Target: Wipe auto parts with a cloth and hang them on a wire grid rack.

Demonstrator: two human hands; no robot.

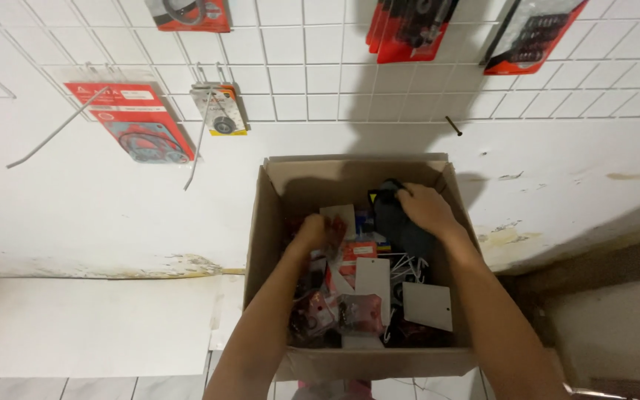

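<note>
Two bare hands reach down into one brown cardboard box [261, 244] that sits by a white wall. The box is open at the top and full of small packs.

The right hand [425, 209] is at the far side of the box. Its fingers are curled over a dark bundle [398, 222] and it has hold of the top of it. The bundle stands just below and to the left of that hand, against the back wall of the box.

The left hand [311, 233] is lower, near the middle of the box. It is bent down among red and white packs [357, 255]. It touches them, but I cannot tell if it is closed on one, because the fingers are hidden.

Just below the right hand lie some thin white wire hooks [407, 267]. Nearer still are two plain white cards [427, 305], side by side. Below the left hand are see-through bags with dark rings [335, 315] inside. These things are piled up and crowd both hands.

Above the hands a white wire grid [312, 74] hangs on the wall. Five lots of red packs hang on it, and one dark screw [453, 126] sticks out of the wall.
</note>
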